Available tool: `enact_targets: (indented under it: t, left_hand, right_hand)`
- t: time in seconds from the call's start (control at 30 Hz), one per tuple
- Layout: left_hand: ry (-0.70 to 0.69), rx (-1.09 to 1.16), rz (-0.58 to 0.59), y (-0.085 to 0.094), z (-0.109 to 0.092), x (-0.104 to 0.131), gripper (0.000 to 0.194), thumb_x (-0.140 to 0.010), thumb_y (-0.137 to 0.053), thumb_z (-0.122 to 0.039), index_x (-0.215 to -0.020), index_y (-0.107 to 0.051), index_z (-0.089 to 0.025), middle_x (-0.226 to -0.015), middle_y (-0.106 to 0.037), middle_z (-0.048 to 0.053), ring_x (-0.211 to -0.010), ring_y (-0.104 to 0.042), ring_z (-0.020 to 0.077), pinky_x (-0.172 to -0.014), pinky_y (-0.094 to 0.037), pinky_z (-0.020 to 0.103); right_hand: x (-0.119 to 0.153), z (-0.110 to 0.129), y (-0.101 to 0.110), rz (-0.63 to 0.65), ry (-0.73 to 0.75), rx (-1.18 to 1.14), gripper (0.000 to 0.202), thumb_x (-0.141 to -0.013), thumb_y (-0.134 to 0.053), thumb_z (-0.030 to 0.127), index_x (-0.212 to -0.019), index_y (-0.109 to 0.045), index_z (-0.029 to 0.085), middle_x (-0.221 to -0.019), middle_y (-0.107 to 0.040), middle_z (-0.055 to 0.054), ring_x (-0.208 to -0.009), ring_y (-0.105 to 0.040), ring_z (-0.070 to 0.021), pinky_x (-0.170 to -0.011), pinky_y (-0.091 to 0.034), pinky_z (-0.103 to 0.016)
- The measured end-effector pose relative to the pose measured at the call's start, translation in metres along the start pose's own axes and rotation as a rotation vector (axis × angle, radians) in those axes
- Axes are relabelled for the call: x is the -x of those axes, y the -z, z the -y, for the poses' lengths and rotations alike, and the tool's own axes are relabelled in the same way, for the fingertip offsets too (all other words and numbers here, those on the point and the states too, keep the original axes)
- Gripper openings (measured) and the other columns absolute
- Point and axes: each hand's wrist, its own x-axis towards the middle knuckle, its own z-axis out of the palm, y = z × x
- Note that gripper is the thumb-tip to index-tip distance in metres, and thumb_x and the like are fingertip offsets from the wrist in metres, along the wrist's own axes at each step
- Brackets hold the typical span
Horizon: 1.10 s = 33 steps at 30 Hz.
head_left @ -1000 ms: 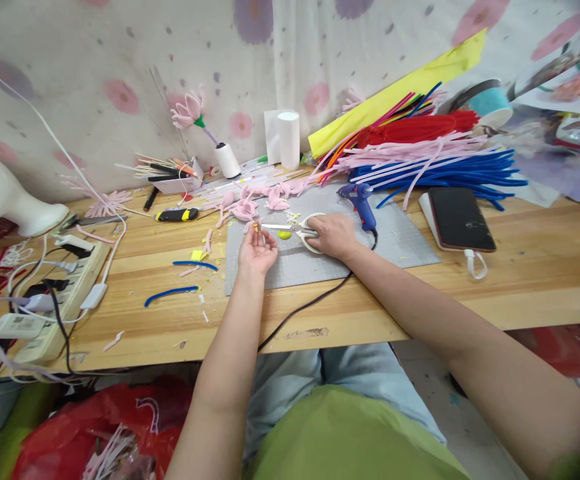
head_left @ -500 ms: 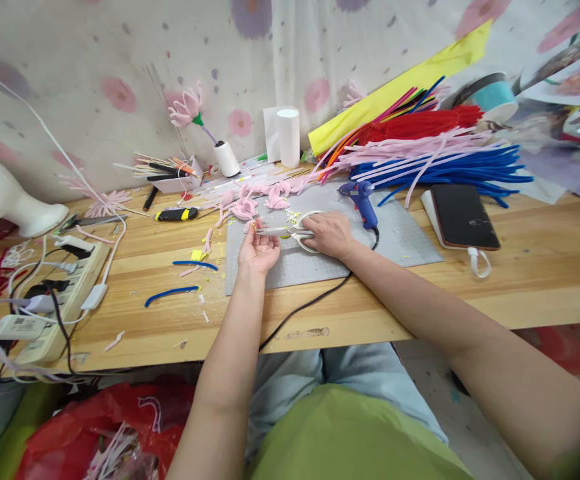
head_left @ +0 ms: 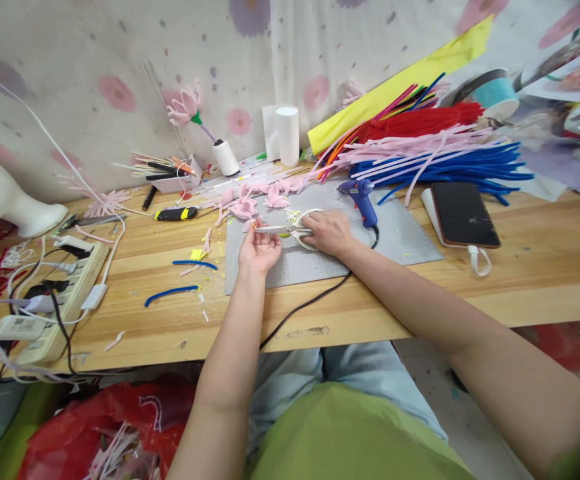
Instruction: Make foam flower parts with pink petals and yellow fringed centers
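1. The left hand (head_left: 260, 248) lay palm up over the left part of the mat (head_left: 290, 270), thumb and fingertips pinching a yellow bit (head_left: 255, 225) too small to make out clearly.
2. The right hand (head_left: 331, 232) gripped the scissors (head_left: 293, 231) by the handles, its fingers curled; the blades pointed left, reaching the left fingertips. Whether they touched the bit, I could not tell.
3. A yellow-green piece (head_left: 284, 235) showed partly behind the scissors, between the hands.
4. Both forearms crossed the mat's front edge and the table's (head_left: 545, 273) front edge. Between them, mat and wood gave the hands some room towards the body, with the cord (head_left: 303, 307) slanting across it.
5. Behind the hands, room was tight: petals (head_left: 244, 208) crowded the mat's back edge at left, and the glue gun (head_left: 363, 200) lay just beyond the right hand.
6. Leftward, two blue pieces (head_left: 171, 294) lay outside the mat's left edge, the cutter (head_left: 175, 214) farther back.
7. Rightward, the phone (head_left: 465, 213) leaned near the mat's right corner, with a stretch of wood in front of it.
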Motion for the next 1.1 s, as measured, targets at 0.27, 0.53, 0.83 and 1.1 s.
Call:
enact_targets:
  t: [0.27, 0.53, 0.83, 1.1]
  left_hand:
    - [0.004, 0.003, 0.008, 0.0, 0.001, 0.001, 0.021, -0.085, -0.056, -0.023, -0.066, -0.059, -0.016, -0.067, -0.066, -0.001, -0.068, -0.061, 0.0087, -0.07, -0.041, 0.024]
    - [0.0, -0.003, -0.018, -0.001, -0.001, 0.001, 0.023, -0.085, -0.057, -0.023, -0.063, -0.058, -0.016, -0.064, -0.066, -0.002, -0.065, -0.06, 0.0076, -0.071, -0.042, 0.023]
    - [-0.426, -0.32, -0.015, 0.003, 0.003, -0.009, 0.009, -0.076, -0.063, -0.011, -0.07, -0.067, -0.017, -0.073, -0.069, -0.002, -0.071, -0.06, 0.0031, -0.07, -0.04, 0.015]
    - [-0.785, -0.778, 0.109, 0.012, 0.004, -0.022, 0.003, -0.068, -0.068, -0.014, -0.07, -0.07, -0.014, -0.077, -0.071, 0.001, -0.081, -0.063, 0.0107, -0.083, -0.044, 0.022]
  right_hand:
    - [0.0, 0.001, 0.001, 0.024, -0.02, 0.004, 0.029, -0.082, -0.047, 0.038, -0.093, -0.065, 0.019, -0.088, -0.067, -0.01, -0.082, -0.055, -0.0228, -0.064, -0.024, -0.031]
    - [0.001, 0.003, 0.003, 0.08, -0.068, -0.02, 0.033, -0.083, -0.046, 0.04, -0.096, -0.065, 0.017, -0.091, -0.069, -0.011, -0.082, -0.058, -0.0228, -0.061, -0.023, -0.03]
    - [-0.002, 0.0, 0.015, 0.067, -0.413, -0.113, 0.033, -0.085, -0.041, 0.045, -0.091, -0.062, 0.02, -0.088, -0.068, -0.009, -0.08, -0.059, -0.0223, -0.058, -0.027, -0.029]
    - [-0.011, -0.017, 0.033, 0.187, -0.612, -0.216, 0.045, -0.074, -0.059, 0.042, -0.108, -0.052, 0.013, -0.1, -0.067, -0.014, -0.091, -0.062, -0.0283, -0.07, -0.042, -0.033]
